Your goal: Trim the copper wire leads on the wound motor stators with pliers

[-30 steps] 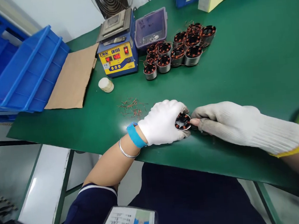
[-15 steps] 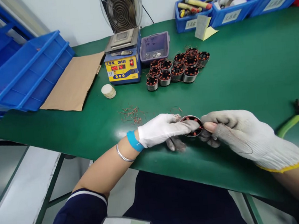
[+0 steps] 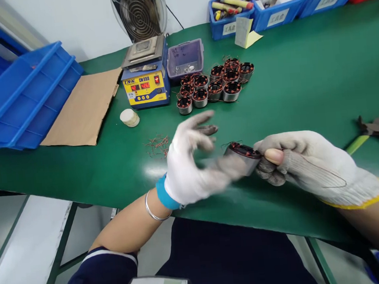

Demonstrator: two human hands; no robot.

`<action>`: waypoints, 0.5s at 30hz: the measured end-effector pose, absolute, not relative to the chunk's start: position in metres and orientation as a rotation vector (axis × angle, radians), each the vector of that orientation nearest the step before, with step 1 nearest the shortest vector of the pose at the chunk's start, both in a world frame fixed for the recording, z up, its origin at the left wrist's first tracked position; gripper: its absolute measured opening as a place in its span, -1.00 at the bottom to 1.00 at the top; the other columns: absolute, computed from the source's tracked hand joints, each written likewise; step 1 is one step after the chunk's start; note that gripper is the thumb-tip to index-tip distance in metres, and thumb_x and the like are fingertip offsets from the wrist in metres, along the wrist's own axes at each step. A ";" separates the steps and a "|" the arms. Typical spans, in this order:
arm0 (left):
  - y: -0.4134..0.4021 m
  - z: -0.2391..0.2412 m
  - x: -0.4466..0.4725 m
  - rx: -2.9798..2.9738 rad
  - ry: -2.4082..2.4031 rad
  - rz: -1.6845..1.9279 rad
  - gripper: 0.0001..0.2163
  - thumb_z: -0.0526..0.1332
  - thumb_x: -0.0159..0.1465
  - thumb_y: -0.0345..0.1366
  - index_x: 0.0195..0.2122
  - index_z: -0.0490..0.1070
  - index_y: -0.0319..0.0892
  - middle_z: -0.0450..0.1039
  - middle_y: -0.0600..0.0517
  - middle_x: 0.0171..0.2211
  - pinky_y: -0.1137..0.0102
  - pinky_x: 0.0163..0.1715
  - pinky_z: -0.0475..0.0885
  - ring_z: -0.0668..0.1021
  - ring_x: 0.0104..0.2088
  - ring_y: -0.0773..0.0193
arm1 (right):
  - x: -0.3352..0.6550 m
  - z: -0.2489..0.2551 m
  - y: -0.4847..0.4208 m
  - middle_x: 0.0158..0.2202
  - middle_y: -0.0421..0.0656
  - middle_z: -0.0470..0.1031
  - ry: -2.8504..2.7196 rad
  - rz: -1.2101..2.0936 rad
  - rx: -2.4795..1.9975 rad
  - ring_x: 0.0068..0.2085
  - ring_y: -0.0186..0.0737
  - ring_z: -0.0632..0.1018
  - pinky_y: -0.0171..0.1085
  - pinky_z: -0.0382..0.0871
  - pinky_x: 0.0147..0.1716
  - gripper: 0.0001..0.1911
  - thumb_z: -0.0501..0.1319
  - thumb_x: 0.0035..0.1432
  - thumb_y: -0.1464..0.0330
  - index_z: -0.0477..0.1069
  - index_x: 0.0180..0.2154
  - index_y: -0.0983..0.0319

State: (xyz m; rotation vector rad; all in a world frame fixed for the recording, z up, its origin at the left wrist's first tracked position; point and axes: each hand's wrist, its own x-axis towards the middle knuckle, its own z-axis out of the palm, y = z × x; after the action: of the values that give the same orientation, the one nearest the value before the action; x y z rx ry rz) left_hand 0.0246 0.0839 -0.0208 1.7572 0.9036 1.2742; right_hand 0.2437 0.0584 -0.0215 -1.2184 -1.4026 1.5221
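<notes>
Near the front of the green table, a motor stator [image 3: 245,151] with copper windings and a metal ring is tilted on its side. My right hand [image 3: 297,163], in a white knit glove with a bare thumb tip, pinches it at its right edge; whether ring or wire is between the fingertips is hidden. A thin wire curves across that glove. My left hand [image 3: 191,164], gloved in white, is open with fingers spread at the stator's left. Its thumb is blurred and overlaps the stator's side. Wire clippings [image 3: 157,145] lie beyond my left wrist.
Several more stators [image 3: 216,84] stand in a cluster behind the hands. Further back are a blue-and-yellow heating unit [image 3: 146,86], a purple bin [image 3: 187,56] and blue tool boxes [image 3: 229,27]. Green-handled cutters [image 3: 371,132] lie at right, cardboard [image 3: 83,109] at left.
My left hand has let go of the stator, opened and drawn back to the left. The stator has tipped from facing up to lying tilted, while my right hand keeps its pinch.
</notes>
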 end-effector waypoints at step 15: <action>0.072 -0.017 0.021 2.034 0.476 1.120 -0.77 0.45 0.08 -0.22 -0.47 0.38 -0.11 0.48 -0.10 0.20 0.05 0.21 0.48 0.56 0.19 -0.03 | 0.236 -0.021 0.059 -0.72 -0.29 0.27 -1.290 1.638 -1.203 -0.73 -0.43 0.23 -0.38 0.08 -0.79 -0.37 0.41 -0.10 -0.22 0.32 -0.59 0.19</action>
State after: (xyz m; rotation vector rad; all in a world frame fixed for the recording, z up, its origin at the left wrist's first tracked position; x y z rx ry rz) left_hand 0.0209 0.0723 -0.0170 2.0342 0.4761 1.1196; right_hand 0.2361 0.0594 -0.0208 -1.2026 -1.2905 1.6378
